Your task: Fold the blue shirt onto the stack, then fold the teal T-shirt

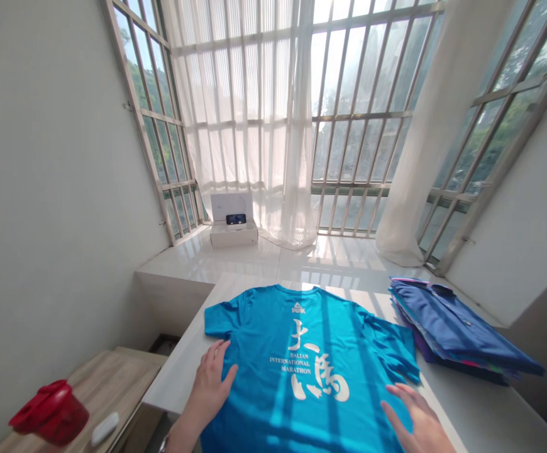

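A blue T-shirt (pixel 264 340) with white printing lies spread out on the white tabletop (pixel 179 371), collar away from me and sleeves out to both sides. My left hand (pixel 212 377) is at the shirt's left edge below the sleeve, fingers apart and holding nothing. On the opposite side, my right hand (pixel 415 418) is over the right edge below the other sleeve, its fingers also spread with nothing in them. Whether either hand presses on the cloth I cannot tell. The shirt's lower hem is out of view.
A stack of folded clothes (pixel 457 321), blue on top, sits at the right. At the back left, a white box (pixel 234 234) holds up a phone (pixel 236 219). A red container (pixel 51 412) and a white object (pixel 105 429) stand on a lower wooden surface (pixel 108 371). Barred windows and curtains (pixel 278 126) lie behind.
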`<move>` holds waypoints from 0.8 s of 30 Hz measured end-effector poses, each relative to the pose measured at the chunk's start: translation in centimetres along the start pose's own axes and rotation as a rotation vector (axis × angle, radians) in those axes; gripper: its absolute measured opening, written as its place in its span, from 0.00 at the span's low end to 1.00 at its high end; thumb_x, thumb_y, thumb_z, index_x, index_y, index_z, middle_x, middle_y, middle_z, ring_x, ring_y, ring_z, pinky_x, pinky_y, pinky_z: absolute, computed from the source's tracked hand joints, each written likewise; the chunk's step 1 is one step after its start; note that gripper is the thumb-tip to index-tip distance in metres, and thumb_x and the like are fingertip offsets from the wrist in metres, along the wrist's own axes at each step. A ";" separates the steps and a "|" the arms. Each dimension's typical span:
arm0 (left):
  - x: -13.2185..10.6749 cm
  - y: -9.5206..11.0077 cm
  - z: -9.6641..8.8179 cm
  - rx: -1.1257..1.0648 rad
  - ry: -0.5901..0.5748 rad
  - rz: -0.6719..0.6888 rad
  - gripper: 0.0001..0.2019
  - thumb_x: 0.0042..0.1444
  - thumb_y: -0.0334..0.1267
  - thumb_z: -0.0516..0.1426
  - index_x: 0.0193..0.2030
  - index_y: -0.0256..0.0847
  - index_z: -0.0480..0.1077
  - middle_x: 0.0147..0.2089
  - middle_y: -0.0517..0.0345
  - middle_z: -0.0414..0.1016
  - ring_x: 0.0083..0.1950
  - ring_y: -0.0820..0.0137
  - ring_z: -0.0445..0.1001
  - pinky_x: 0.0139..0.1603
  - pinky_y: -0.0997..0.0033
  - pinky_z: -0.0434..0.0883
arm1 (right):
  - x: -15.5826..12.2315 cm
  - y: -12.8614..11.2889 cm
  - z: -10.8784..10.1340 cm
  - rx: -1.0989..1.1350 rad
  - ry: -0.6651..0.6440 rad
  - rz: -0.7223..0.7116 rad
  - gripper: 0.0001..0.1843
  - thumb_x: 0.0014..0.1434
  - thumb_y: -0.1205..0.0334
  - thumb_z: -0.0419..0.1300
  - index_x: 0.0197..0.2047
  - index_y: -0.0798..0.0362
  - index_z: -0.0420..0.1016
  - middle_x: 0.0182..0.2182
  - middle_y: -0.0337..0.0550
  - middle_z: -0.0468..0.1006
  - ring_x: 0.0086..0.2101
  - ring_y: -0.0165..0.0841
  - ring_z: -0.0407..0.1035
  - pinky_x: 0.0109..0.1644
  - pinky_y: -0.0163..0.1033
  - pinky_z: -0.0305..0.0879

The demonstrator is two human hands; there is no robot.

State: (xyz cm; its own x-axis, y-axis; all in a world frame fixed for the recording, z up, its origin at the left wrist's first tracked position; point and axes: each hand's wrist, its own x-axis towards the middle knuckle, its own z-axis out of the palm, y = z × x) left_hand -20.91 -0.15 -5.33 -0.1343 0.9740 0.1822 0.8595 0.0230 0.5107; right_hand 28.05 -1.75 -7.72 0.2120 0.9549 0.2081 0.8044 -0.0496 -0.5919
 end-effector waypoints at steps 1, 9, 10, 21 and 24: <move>1.3 1.0 0.2 0.061 0.004 0.023 0.31 0.63 0.52 0.48 0.67 0.38 0.69 0.70 0.39 0.68 0.71 0.47 0.65 0.69 0.45 0.67 | 0.5 -1.6 1.1 0.000 -0.023 -0.058 0.36 0.57 0.32 0.50 0.50 0.50 0.82 0.58 0.58 0.79 0.59 0.54 0.73 0.63 0.58 0.70; 8.6 5.2 2.9 0.366 -0.265 -0.065 0.35 0.69 0.56 0.49 0.77 0.40 0.55 0.79 0.35 0.49 0.78 0.36 0.46 0.73 0.30 0.49 | 2.9 -6.2 7.3 -0.303 -0.117 -0.228 0.38 0.63 0.41 0.50 0.69 0.56 0.69 0.70 0.56 0.66 0.70 0.53 0.57 0.71 0.58 0.59; 8.9 4.9 3.3 0.375 -0.268 -0.059 0.37 0.68 0.59 0.50 0.78 0.41 0.54 0.80 0.35 0.47 0.78 0.34 0.44 0.72 0.27 0.46 | 2.8 -6.0 7.7 -0.356 -0.124 -0.222 0.38 0.63 0.41 0.50 0.69 0.54 0.69 0.70 0.55 0.66 0.70 0.55 0.57 0.71 0.59 0.59; 13.1 1.0 4.4 0.311 -0.147 0.140 0.37 0.64 0.65 0.53 0.74 0.49 0.62 0.78 0.42 0.55 0.79 0.40 0.48 0.75 0.32 0.45 | 4.0 -7.3 8.6 -0.463 -0.088 -0.152 0.39 0.66 0.39 0.48 0.72 0.54 0.65 0.72 0.56 0.62 0.71 0.56 0.53 0.73 0.62 0.51; 13.8 -0.2 4.1 0.288 -0.070 0.140 0.29 0.69 0.56 0.52 0.71 0.45 0.67 0.75 0.47 0.63 0.78 0.51 0.54 0.76 0.46 0.52 | 4.2 -7.1 8.3 -0.372 -0.120 -0.150 0.38 0.65 0.41 0.49 0.69 0.56 0.68 0.71 0.58 0.64 0.70 0.56 0.55 0.73 0.61 0.54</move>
State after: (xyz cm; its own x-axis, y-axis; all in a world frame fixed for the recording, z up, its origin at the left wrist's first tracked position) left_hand -20.94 14.26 -6.38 0.0208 0.9852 0.1704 0.9726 -0.0594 0.2247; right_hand 18.62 5.03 -9.11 0.0285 0.9858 0.1657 0.9718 0.0115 -0.2354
